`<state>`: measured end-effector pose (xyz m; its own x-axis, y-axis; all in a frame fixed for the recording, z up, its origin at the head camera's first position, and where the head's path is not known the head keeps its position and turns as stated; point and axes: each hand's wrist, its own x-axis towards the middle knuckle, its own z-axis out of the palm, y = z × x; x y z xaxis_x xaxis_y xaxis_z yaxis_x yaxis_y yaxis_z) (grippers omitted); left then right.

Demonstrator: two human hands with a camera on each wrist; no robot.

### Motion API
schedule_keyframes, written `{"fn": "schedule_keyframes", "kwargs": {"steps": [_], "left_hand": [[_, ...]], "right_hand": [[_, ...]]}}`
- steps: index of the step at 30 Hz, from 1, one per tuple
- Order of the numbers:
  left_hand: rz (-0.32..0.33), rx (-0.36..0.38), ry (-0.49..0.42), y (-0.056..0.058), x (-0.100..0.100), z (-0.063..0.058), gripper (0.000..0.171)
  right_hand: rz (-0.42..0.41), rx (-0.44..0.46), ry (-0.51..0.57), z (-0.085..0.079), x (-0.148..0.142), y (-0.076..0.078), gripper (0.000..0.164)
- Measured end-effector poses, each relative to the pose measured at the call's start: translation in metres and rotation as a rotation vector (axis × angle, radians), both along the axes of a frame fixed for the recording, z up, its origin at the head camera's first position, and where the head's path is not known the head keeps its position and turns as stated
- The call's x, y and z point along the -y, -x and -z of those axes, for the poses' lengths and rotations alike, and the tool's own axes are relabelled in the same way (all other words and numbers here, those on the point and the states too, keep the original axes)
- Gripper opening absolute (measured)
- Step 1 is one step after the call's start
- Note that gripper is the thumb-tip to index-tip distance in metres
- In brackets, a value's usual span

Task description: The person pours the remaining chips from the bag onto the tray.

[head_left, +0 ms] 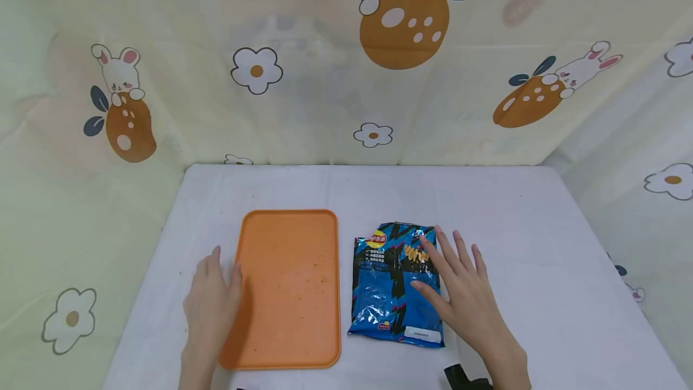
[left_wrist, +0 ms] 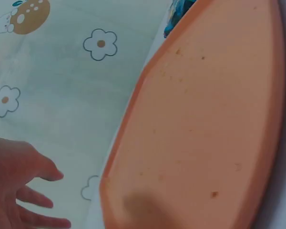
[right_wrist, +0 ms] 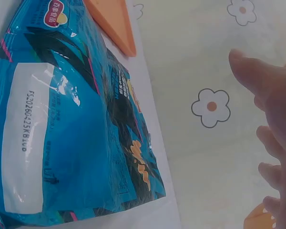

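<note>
An orange tray lies on the white table, with small crumbs scattered over its surface. My left hand is at the tray's left edge, its fingers extended and holding nothing; in the left wrist view that hand shows at the lower left. To the right of the tray lies a blue and black snack bag, with a white label strip at its near end. Over the bag's right side my right hand is spread, fingers apart. In the right wrist view the bag fills the left part, apart from the hand.
The white table extends on both sides of the tray and bag. A curtain printed with rabbits and flowers rises behind the table and along its sides. A small black object sits beside my right wrist.
</note>
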<state>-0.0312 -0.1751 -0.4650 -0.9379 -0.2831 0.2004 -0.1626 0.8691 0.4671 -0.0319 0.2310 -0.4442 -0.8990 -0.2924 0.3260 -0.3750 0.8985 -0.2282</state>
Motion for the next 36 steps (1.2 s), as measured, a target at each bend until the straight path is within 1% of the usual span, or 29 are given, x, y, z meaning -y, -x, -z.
{"fn": "schedule_keyframes", "kwargs": {"steps": [3, 6, 10, 13, 20, 23, 25, 27, 29, 32, 36], "left_hand": [[-0.046, 0.109, -0.027, -0.003, -0.001, 0.006, 0.055], [-0.064, 0.178, -0.029, -0.005, -0.003, 0.013, 0.052], [-0.063, 0.187, -0.015, -0.006, -0.004, 0.022, 0.039], [-0.055, 0.181, -0.019, -0.006, -0.003, 0.028, 0.032], [-0.083, 0.201, -0.092, -0.007, 0.002, 0.037, 0.029], [-0.081, 0.181, -0.115, -0.006, 0.003, 0.038, 0.029], [-0.082, 0.168, -0.121, -0.005, 0.003, 0.038, 0.028], [-0.091, 0.163, -0.122, -0.005, 0.002, 0.038, 0.028], [-0.104, 0.165, -0.125, -0.005, 0.002, 0.038, 0.027], [-0.118, 0.175, -0.131, -0.005, 0.000, 0.039, 0.027], [-0.119, 0.175, -0.137, -0.005, 0.001, 0.039, 0.029]], "right_hand": [[0.005, 0.007, -0.009, 0.000, -0.001, -0.001, 0.080], [0.009, 0.009, -0.011, -0.001, -0.001, -0.002, 0.080], [0.002, -0.005, -0.003, -0.001, -0.002, -0.003, 0.082], [0.006, -0.006, 0.025, -0.002, -0.002, -0.004, 0.083], [0.066, 0.044, 0.103, 0.000, -0.002, -0.007, 0.086], [0.078, 0.031, 0.124, 0.001, -0.003, -0.008, 0.091], [0.081, 0.041, 0.145, 0.001, -0.003, -0.008, 0.096], [0.095, 0.078, 0.178, 0.002, -0.004, -0.009, 0.100], [0.133, 0.154, 0.234, 0.004, -0.005, -0.012, 0.101], [0.231, 0.275, 0.325, 0.008, -0.005, -0.018, 0.098], [0.347, 0.353, 0.410, 0.014, -0.002, -0.022, 0.096]]}}
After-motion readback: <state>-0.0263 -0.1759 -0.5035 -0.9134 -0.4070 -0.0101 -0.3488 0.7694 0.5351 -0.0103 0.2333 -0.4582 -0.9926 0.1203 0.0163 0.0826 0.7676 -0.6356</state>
